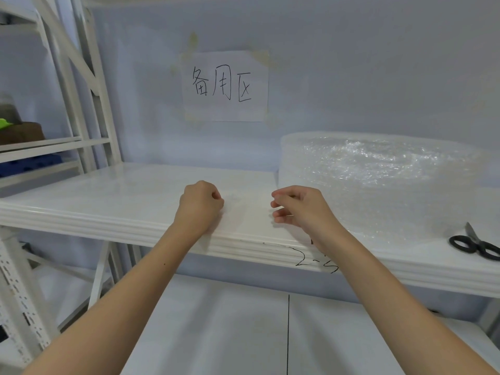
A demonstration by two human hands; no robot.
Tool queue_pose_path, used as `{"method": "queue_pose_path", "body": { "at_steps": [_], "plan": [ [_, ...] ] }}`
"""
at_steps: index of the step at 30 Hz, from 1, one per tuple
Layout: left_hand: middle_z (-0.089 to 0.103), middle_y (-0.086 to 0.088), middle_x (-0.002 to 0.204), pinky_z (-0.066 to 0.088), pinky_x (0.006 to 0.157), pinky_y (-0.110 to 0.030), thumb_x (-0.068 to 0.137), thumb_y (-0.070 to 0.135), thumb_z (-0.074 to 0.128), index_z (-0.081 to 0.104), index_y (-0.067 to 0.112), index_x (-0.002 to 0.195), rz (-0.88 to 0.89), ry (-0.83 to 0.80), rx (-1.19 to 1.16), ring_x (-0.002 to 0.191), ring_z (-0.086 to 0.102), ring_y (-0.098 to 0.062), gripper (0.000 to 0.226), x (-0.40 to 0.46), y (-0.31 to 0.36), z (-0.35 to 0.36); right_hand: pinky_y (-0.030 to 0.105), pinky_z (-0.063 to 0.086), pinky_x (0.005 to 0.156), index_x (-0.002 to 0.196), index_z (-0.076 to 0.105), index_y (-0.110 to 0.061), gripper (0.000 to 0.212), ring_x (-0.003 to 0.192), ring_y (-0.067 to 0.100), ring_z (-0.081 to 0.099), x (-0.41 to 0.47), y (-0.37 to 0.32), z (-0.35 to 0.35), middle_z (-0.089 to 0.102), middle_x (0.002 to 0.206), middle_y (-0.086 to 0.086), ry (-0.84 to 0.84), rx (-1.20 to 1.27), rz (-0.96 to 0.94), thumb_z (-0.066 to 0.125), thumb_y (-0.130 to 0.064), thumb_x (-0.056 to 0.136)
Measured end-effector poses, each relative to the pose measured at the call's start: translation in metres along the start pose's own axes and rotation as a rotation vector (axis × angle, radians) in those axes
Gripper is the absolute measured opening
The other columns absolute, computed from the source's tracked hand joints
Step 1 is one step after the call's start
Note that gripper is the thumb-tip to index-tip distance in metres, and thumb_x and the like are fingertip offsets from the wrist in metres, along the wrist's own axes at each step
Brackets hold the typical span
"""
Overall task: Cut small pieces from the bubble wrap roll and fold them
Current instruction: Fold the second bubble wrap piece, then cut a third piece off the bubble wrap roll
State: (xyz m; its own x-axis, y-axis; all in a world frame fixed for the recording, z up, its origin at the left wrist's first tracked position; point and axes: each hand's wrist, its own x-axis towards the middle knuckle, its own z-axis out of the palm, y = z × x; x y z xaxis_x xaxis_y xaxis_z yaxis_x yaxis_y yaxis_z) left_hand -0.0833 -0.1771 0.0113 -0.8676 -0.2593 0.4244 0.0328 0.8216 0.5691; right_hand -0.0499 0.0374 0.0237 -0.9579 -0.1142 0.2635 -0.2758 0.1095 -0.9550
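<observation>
A big clear bubble wrap roll (378, 171) lies on the white shelf (108, 207) at the right. A small, nearly see-through piece of bubble wrap (247, 209) lies flat on the shelf between my hands. My left hand (200, 204) is curled, its fingertips pinching the piece's left edge. My right hand (300, 207) pinches the right edge with thumb and fingers. Black-handled scissors (476, 243) lie on the shelf at the far right, away from both hands.
A paper sign (226, 86) with handwritten characters is taped to the wall behind. A white metal rack (67, 104) stands at the left with boxes on it. A lower white shelf (230, 334) lies beneath my arms.
</observation>
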Motion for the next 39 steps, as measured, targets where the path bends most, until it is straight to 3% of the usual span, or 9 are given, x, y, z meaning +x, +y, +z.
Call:
{"method": "queue_pose_path", "body": {
  "at_steps": [6,10,15,19,21,24,27,31,39],
  "plan": [
    [0.073,-0.004,0.085,0.053,0.072,-0.032,0.086,0.006,0.056,0.072,0.007,0.083,0.068,0.042,-0.048,0.084,0.066,-0.023,0.017,-0.005,0.005,-0.005,0.038,0.061,0.074,0.091,0.071,-0.004,0.013,0.063,0.017,0.067,-0.009,-0.004,-0.007,0.069,0.081,0.010,0.010,-0.010,-0.019,0.061,-0.012,0.091],
    [0.071,0.006,0.089,0.039,0.069,-0.004,0.090,0.011,0.060,0.074,0.010,0.091,0.210,0.072,-0.188,0.082,0.061,-0.006,0.014,-0.018,0.026,-0.007,0.031,0.058,0.060,0.084,0.072,-0.004,0.017,0.057,0.017,0.064,-0.032,-0.012,-0.020,0.068,0.075,0.009,0.059,-0.041,-0.091,0.057,-0.008,0.091],
    [0.069,0.017,0.085,0.038,0.067,0.002,0.090,0.020,0.063,0.075,0.017,0.090,0.302,-0.105,-0.380,0.075,0.058,0.014,0.012,-0.045,0.071,0.009,0.030,0.044,0.044,0.062,0.065,-0.005,0.032,0.046,0.019,0.052,-0.073,-0.013,-0.076,0.059,0.054,0.006,0.426,-0.226,-0.246,0.055,-0.015,0.091],
    [0.070,0.017,0.080,0.043,0.068,-0.011,0.090,0.035,0.066,0.076,0.021,0.092,0.287,-0.271,-0.567,0.063,0.057,0.012,0.017,-0.064,0.102,0.031,0.033,0.025,0.053,0.053,0.031,-0.004,0.045,0.052,0.022,0.031,-0.099,-0.007,-0.144,0.031,0.051,0.018,0.746,-0.578,-0.243,0.050,-0.025,0.088],
    [0.071,0.016,0.081,0.045,0.072,-0.017,0.088,0.041,0.066,0.076,0.025,0.093,0.284,-0.332,-0.605,0.063,0.057,0.011,0.020,-0.070,0.115,0.041,0.033,0.031,0.054,0.057,0.042,-0.003,0.041,0.052,0.026,0.041,-0.104,0.000,-0.178,0.045,0.053,0.019,0.822,-0.801,-0.113,0.047,-0.031,0.087],
    [0.071,0.015,0.088,0.044,0.073,-0.018,0.087,0.045,0.067,0.075,0.026,0.100,0.274,-0.395,-0.616,0.071,0.059,0.005,0.024,-0.078,0.130,0.055,0.034,0.039,0.061,0.070,0.058,-0.014,0.030,0.063,0.030,0.052,-0.103,0.010,-0.215,0.058,0.067,0.005,0.823,-1.103,0.100,0.049,-0.037,0.087],
    [0.067,0.012,0.083,0.043,0.071,-0.020,0.086,0.042,0.069,0.073,0.024,0.098,0.266,-0.404,-0.612,0.069,0.058,0.000,0.022,-0.082,0.141,0.066,0.032,0.038,0.060,0.066,0.060,-0.012,0.044,0.062,0.030,0.054,-0.100,0.019,-0.235,0.057,0.069,0.005,0.775,-1.232,0.200,0.048,-0.047,0.091],
    [0.069,0.007,0.080,0.046,0.068,-0.022,0.086,0.041,0.070,0.074,0.025,0.088,0.276,-0.449,-0.625,0.064,0.057,-0.004,0.017,-0.083,0.148,0.073,0.029,0.035,0.055,0.063,0.059,-0.011,0.057,0.058,0.026,0.053,-0.095,0.024,-0.242,0.059,0.067,0.005,0.712,-1.293,0.292,0.039,-0.057,0.092],
    [0.055,0.016,0.053,0.037,0.052,-0.014,0.089,0.025,0.067,0.075,0.015,0.083,0.363,-0.569,-0.625,0.047,0.045,-0.002,0.014,-0.095,0.164,0.082,0.026,0.034,0.054,0.069,0.052,-0.009,0.037,0.060,0.022,0.051,-0.089,0.003,-0.241,0.057,0.072,0.006,0.537,-1.306,0.435,0.064,-0.044,0.077]
  ]
}}
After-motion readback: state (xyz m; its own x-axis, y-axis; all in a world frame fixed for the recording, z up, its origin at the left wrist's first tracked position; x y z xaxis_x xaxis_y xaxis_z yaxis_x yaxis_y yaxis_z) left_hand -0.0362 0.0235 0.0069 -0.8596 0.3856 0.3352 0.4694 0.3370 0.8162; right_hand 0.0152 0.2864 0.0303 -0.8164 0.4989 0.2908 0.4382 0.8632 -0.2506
